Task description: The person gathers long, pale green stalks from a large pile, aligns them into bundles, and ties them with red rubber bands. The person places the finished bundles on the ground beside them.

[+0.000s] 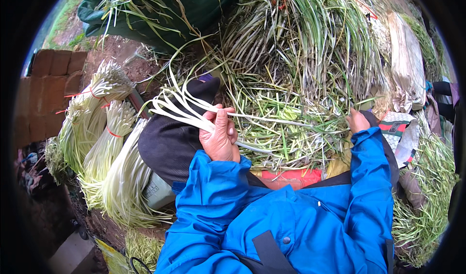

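Note:
My left hand (220,137) is shut around a small bunch of pale, long stalks (174,106), perhaps garlic sprouts or chives. Their white-green ends fan out to the left over my black-clad knee. Two stalks (269,120) run rightward from the fist, above loose green trimmings (291,128) between my legs. At my other knee is my right hand (358,121), thumb raised at the edge of the trimmings. Its fingers are mostly hidden, so whether anything is held is unclear.
Pale bundles (116,157), some tied with red string, lie at my left by stacked bricks (54,70). Beyond my knees is a heap of untrimmed stalks (309,37). A dark green sack (204,15) stands at the upper left. More leafy trimmings (426,201) cover the right.

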`<state>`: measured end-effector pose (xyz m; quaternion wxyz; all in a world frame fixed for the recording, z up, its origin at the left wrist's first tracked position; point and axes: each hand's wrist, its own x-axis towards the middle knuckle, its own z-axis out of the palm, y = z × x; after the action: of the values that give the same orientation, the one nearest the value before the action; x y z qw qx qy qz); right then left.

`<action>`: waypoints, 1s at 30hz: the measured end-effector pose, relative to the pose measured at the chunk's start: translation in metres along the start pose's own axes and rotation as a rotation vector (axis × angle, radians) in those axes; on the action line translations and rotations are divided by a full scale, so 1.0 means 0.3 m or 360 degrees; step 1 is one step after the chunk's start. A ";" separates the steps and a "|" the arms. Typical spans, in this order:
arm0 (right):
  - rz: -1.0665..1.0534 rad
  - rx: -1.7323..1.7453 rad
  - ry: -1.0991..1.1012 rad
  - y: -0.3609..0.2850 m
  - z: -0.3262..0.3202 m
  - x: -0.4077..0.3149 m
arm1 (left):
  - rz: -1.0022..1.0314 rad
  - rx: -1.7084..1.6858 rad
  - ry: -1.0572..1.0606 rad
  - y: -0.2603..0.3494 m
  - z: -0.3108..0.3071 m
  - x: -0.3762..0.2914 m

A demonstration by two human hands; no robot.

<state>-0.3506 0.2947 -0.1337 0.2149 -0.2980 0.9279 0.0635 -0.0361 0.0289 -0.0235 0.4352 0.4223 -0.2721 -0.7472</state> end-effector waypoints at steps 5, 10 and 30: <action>-0.1311 0.1057 0.0095 -0.522 -0.131 -0.163 | -0.0045 0.0033 -0.0084 -0.034 0.017 -0.010; -0.1150 0.1787 -0.0455 -0.774 -0.142 -0.260 | -0.0199 0.0128 -0.0134 -0.070 0.031 -0.026; 0.0078 0.2175 0.0635 -0.050 0.060 0.031 | 0.0305 0.0091 0.0048 -0.001 0.037 -0.002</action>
<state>-0.3422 0.2821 -0.1539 0.1782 -0.0817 0.7882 -0.5834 -0.0457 0.0301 -0.0181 0.4964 0.4177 -0.3260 -0.6876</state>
